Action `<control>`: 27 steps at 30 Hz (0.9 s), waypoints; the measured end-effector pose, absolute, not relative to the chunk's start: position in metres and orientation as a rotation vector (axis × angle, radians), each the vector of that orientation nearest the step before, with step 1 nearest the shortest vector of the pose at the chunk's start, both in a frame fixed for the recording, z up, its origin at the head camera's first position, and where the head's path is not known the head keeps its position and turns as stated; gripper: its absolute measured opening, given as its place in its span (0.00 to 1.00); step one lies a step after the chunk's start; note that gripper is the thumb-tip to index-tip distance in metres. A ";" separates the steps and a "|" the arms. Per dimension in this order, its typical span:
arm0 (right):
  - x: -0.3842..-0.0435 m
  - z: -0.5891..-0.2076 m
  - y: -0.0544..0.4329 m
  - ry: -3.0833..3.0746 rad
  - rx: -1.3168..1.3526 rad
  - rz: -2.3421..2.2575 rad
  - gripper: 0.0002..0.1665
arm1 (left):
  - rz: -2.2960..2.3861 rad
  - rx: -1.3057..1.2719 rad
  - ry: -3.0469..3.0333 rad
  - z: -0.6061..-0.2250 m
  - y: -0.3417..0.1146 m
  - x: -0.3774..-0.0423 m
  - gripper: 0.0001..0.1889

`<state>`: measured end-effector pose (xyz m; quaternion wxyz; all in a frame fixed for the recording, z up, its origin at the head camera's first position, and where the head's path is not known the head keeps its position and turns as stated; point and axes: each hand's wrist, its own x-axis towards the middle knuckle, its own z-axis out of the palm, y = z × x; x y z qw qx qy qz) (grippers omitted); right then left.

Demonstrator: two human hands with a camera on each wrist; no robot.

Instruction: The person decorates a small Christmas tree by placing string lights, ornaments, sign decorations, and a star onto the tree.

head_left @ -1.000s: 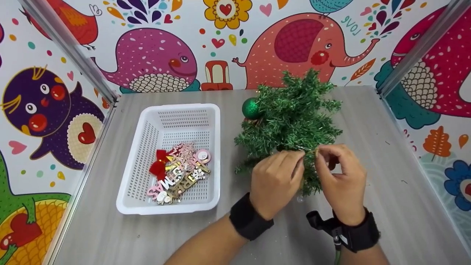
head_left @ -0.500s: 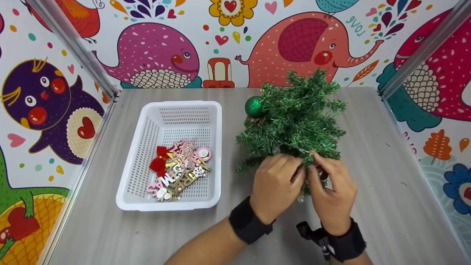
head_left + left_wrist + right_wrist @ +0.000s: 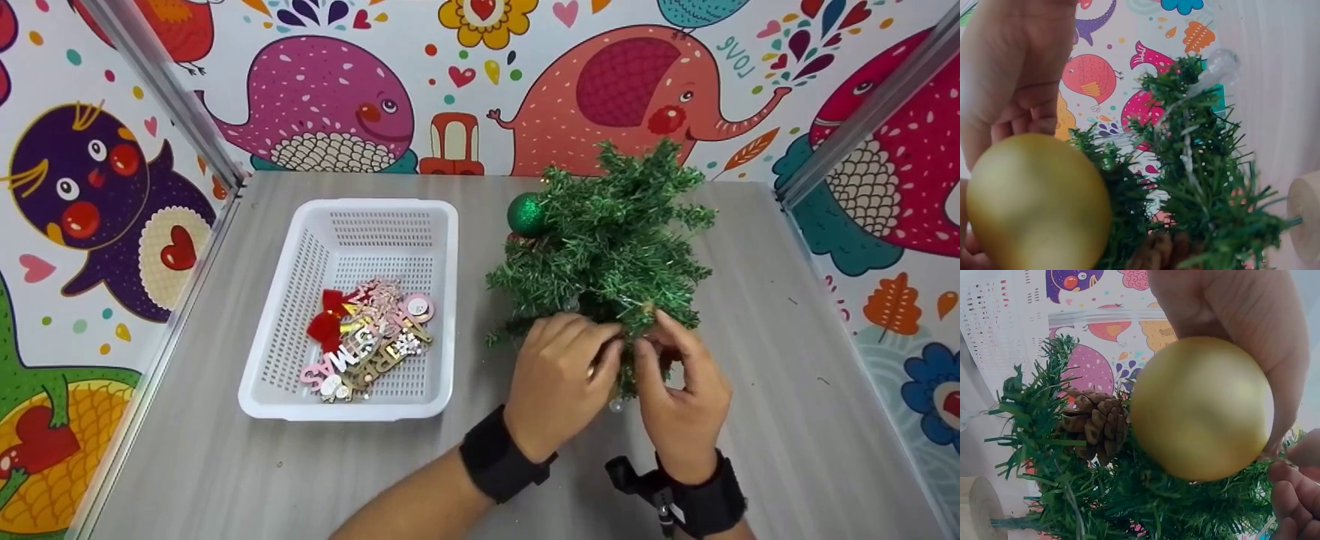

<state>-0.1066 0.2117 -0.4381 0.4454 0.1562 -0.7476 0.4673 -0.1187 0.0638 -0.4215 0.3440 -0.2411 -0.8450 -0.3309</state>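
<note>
Both hands work at the near side of a small artificial Christmas tree (image 3: 622, 232). My left hand (image 3: 562, 382) pinches with curled fingers at a branch tip. Close beside it, my right hand (image 3: 682, 397) pinches with thumb and index finger. A gold Christmas ball (image 3: 1202, 408) hangs under the meeting fingertips in the right wrist view; its string is mostly hidden by the fingers. The same ball fills the lower left of the left wrist view. A brown pine cone (image 3: 1098, 424) sits among the branches next to it.
A white perforated basket (image 3: 259, 375) at left holds red bows (image 3: 324, 330), letter pieces and small ornaments. A green glitter ball (image 3: 526, 214) hangs at the tree's left. Clear bulbs (image 3: 1221, 66) on wire run through the branches. Patterned panels (image 3: 450, 67) enclose the table.
The hands have come closer together and slightly lower at the tree's near side; the right hand has moved left toward the left one. The head view has shifted a little.
</note>
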 end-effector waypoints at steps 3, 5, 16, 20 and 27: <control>-0.104 -0.444 0.217 -1.836 0.353 1.196 0.22 | -0.878 -0.613 -2.182 -0.423 0.058 -0.116 0.05; -0.102 -0.449 0.223 -1.832 0.315 1.224 0.19 | -0.875 -0.603 -2.177 -0.425 0.053 -0.115 0.05; -0.089 -0.494 0.254 -2.033 0.071 1.285 0.10 | -0.829 -0.496 -2.044 -0.416 -0.016 -0.150 0.03; -0.087 -0.515 0.265 -2.094 -0.048 1.301 0.11 | -0.819 -0.335 -2.097 -0.403 -0.057 -0.177 0.05; -0.095 -0.539 0.272 -2.080 -0.209 1.476 0.12 | -0.879 0.014 -2.481 -0.410 -0.122 -0.229 0.15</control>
